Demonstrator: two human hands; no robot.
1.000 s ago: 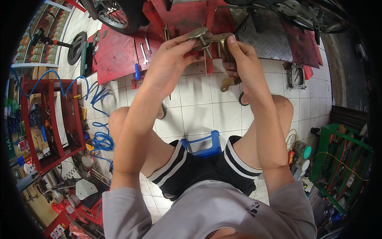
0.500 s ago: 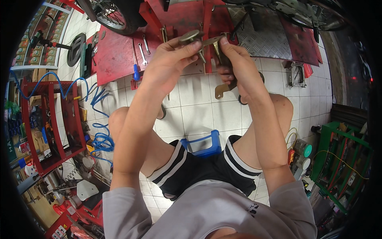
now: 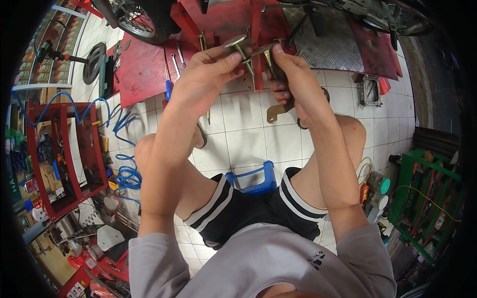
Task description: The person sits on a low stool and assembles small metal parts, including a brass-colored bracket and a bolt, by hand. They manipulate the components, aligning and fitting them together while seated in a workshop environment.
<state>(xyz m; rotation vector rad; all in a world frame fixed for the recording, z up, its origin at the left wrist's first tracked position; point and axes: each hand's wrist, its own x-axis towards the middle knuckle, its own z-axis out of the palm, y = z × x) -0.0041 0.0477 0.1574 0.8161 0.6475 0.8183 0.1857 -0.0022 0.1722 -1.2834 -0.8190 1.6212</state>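
My left hand (image 3: 203, 77) grips a brass-coloured metal piece (image 3: 234, 43), a flat head with a pin pointing down from it, between thumb and fingers. Close beside it, my right hand (image 3: 300, 82) is closed on a larger brass-coloured bracket (image 3: 274, 113), whose lower tab with a hole hangs below the fingers. The two parts are near each other; whether they touch is unclear. Both are held over the near edge of a red metal platform (image 3: 136, 79), where wrenches (image 3: 175, 64) and a blue-handled screwdriver (image 3: 168, 89) lie, partly behind my left hand.
A motorbike wheel (image 3: 139, 20) stands beyond the platform. A red rack (image 3: 37, 154) with a coiled blue hose (image 3: 128, 176) is at left, a green rack (image 3: 407, 198) at right. A blue plastic stool (image 3: 251, 181) sits between my legs, and a chequer plate (image 3: 323, 52) lies right of my hands.
The bracket in my right hand has shifted slightly to the left. The piece in my left hand has moved a little left and tilted, with my thumb now across it.
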